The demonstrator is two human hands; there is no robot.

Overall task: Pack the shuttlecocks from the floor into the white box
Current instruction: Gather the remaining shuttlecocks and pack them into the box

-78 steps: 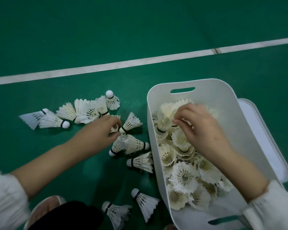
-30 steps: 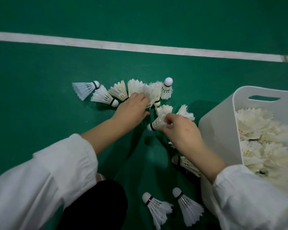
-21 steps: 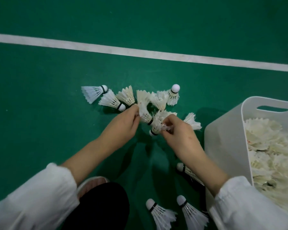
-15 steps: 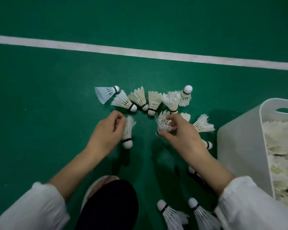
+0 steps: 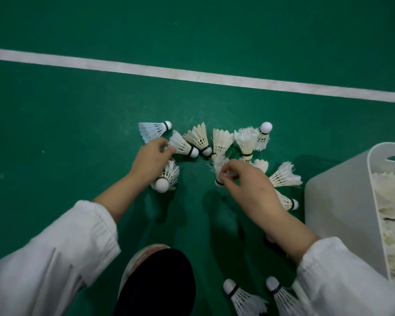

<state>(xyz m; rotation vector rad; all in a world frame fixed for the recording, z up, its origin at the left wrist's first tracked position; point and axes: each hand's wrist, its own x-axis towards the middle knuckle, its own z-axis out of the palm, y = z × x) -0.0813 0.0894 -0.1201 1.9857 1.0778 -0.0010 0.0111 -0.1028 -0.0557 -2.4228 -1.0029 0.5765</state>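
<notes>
Ahead at 12 o'clock, loose shuttlecocks (image 5: 221, 140) lie in an arc on the floor (image 5: 78, 110). My left hand (image 5: 151, 158) grips one under the palm, cork toward me, fingertips (image 5: 163, 145) touching a second's feathers; my right hand (image 5: 249, 188) pinches another by its feather skirt. Grip near the cork, not the feather tips, to avoid crushing. Transfer both loads to the white box (image 5: 338, 201) at 3 o'clock, already well filled.

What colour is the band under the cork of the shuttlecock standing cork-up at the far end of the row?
Black: a thin band on the upright shuttlecock, clearest in the head view.
</notes>
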